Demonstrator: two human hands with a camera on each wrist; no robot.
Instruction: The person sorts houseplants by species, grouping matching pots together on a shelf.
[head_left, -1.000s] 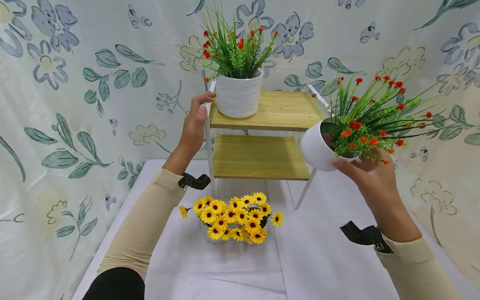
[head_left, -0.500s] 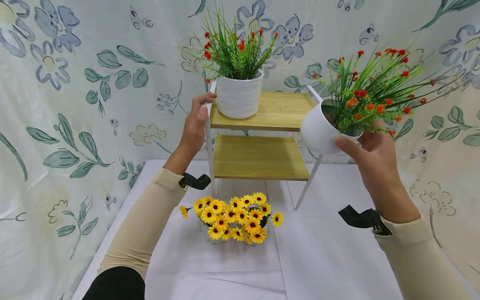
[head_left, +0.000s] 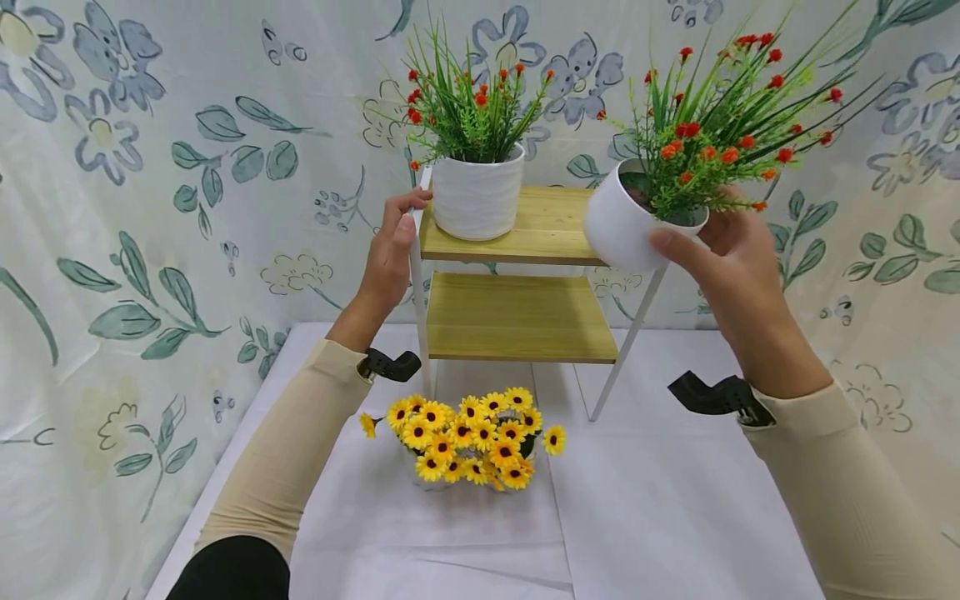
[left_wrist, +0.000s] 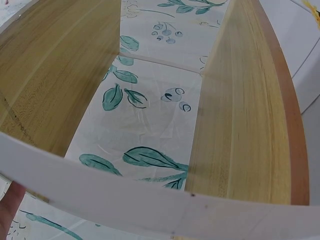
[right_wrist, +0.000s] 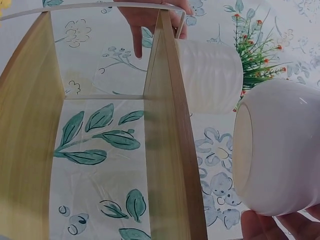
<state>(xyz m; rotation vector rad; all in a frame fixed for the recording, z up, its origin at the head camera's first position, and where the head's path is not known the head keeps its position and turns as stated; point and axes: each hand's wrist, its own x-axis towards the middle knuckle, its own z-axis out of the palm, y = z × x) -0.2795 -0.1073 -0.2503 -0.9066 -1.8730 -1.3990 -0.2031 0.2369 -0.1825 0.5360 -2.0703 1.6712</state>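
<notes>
In the head view my right hand grips a round white flower pot by its rim, thumb on the near side. The pot tilts rightward and holds grassy leaves with small red flowers. It overlaps the right end of the upper board of a two-tier shelf rack. My left hand holds the rack's white left frame near the top. Beside it, a ribbed white pot with similar red flowers stands upright on the upper board. The right wrist view shows the held pot's underside facing the rack.
Yellow daisy-like flowers in pots stand on the white-clothed table in front of the rack. The lower wooden board bears nothing. A flower-printed curtain hangs behind and at both sides.
My right hand has raised the round pot and brought it slightly left, over the upper board's right end; it tilts less now. My left hand stays on the frame.
</notes>
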